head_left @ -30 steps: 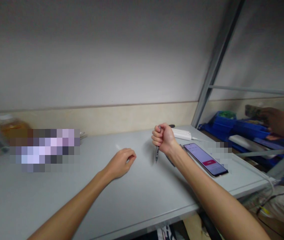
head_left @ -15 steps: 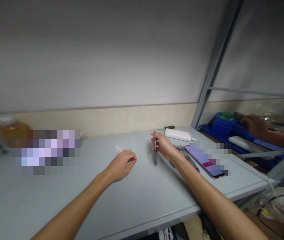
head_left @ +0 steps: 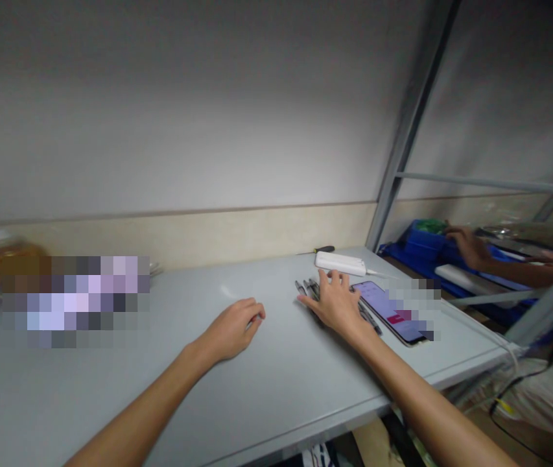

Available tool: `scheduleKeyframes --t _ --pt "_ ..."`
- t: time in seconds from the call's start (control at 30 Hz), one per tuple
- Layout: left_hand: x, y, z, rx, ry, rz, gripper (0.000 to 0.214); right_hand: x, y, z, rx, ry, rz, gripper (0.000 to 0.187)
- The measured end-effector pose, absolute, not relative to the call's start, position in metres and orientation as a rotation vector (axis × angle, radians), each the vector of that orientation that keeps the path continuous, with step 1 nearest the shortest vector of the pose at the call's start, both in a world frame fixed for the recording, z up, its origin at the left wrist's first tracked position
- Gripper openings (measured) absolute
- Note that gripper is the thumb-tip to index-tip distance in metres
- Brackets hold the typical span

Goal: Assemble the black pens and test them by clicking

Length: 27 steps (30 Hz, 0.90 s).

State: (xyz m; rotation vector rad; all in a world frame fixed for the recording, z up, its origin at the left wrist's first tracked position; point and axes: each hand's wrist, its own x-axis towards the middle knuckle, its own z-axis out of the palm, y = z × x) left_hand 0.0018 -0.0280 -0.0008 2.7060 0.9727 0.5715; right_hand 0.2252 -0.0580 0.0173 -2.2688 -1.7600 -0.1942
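Several dark, slim pens [head_left: 373, 321] lie side by side on the grey table [head_left: 266, 395], left of a phone [head_left: 378, 301] with a lit screen. Over the pens is my right hand [head_left: 339, 305], fingers spread and thumb out to the left; it covers their middles, and whether it touches them I cannot tell. Pen ends show beyond the thumb and below the palm. My left hand [head_left: 233, 329] rests on the table to the left, fingers curled in against the thumb, with nothing visible in it.
Behind the pens are a white power strip [head_left: 340, 264] with a cable and a screwdriver [head_left: 325, 249]. A bottle [head_left: 13, 250] stands at the far left beside a blurred-out patch. Metal posts [head_left: 395, 162] rise at right, where another person's hand [head_left: 468, 246] is near blue bins [head_left: 422, 243].
My right hand held a pen upright; now the fingers have spread and moved right and down over the row of pens. The pen is released. My left hand stays about where it was.
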Motion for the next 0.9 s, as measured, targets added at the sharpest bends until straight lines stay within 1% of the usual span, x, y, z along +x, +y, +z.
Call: scheduleKeyframes --t 0.1,0.23,0.7,0.83,0.9 --pt "0.002 -0.029 0.000 2.711 0.980 0.554 0.016 0.234 -0.058 0.012 -2.372 -1.737 -0.013 0.080" --pt "0.002 -0.029 -0.002 2.706 0.977 0.573 0.017 0.240 -0.057 0.006 -2.420 -1.765 0.096 0.083" --pt "0.003 -0.031 0.005 2.722 0.919 0.647 0.020 0.230 -0.057 0.011 -2.347 -1.858 0.069 0.062" --pt "0.003 -0.032 0.005 2.724 0.909 0.638 0.020 0.226 -0.058 0.007 -2.315 -1.901 -0.006 0.053" --pt "0.003 -0.033 0.005 2.730 0.906 0.642 0.020 0.225 -0.057 0.005 -2.300 -1.904 -0.053 0.051"
